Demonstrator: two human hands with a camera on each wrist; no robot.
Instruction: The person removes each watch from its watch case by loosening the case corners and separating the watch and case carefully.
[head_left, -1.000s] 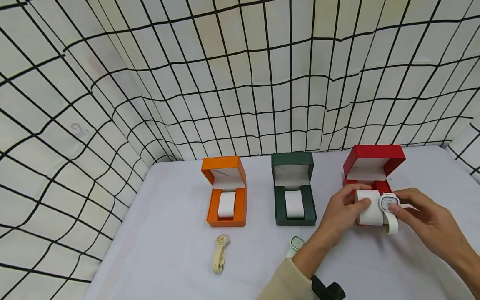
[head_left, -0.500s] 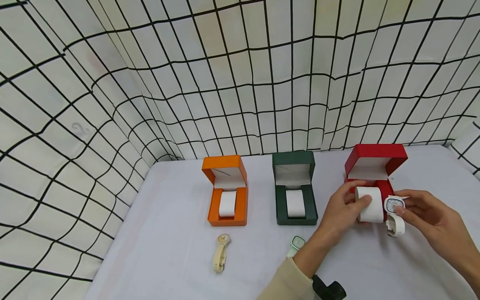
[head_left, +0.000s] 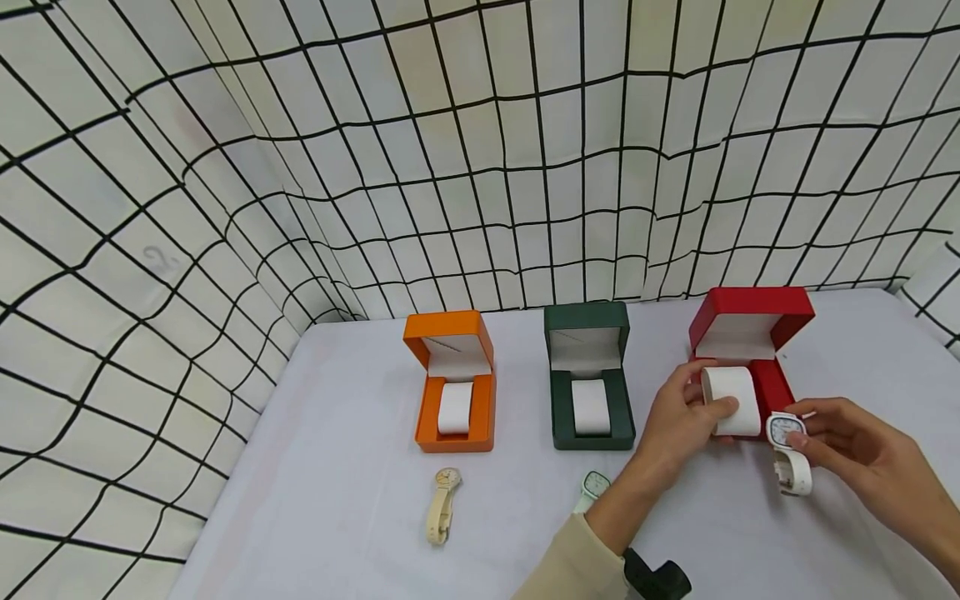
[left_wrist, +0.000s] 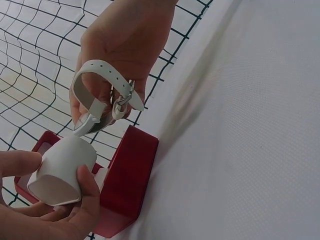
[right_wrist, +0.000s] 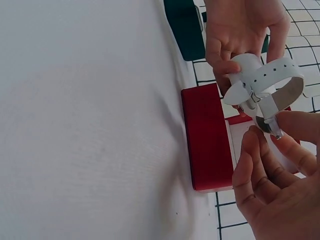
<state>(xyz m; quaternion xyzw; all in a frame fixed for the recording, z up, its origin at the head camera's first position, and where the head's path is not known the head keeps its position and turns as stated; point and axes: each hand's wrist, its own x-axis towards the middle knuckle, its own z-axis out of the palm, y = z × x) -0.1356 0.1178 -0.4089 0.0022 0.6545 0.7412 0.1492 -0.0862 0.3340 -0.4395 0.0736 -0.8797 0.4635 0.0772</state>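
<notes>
At the right of the head view, my left hand point(head_left: 678, 417) grips a white watch cushion point(head_left: 731, 400) between thumb and fingers, over the red watch box point(head_left: 772, 383) with its lid raised. My right hand point(head_left: 862, 450) pinches a white wristwatch point(head_left: 787, 433) by its case, to the right of the cushion and apart from it. Its strap hangs below in a buckled loop; the buckle point(left_wrist: 122, 100) and strap holes show in the left wrist view. The cushion's hollow end point(left_wrist: 52, 190) faces the left wrist camera.
An orange watch box point(head_left: 453, 408) and a green watch box point(head_left: 590, 408) stand with lids up, each holding a white cushion. A cream watch point(head_left: 442, 504) lies before the orange box. A pale green watch point(head_left: 595, 486) is partly hidden by my left forearm. Black-grid netting point(head_left: 465, 192) rises behind.
The white watch has moved down and away from the cushion in my right hand. My left hand has shifted the cushion slightly left and up, uncovering more of the red box.
</notes>
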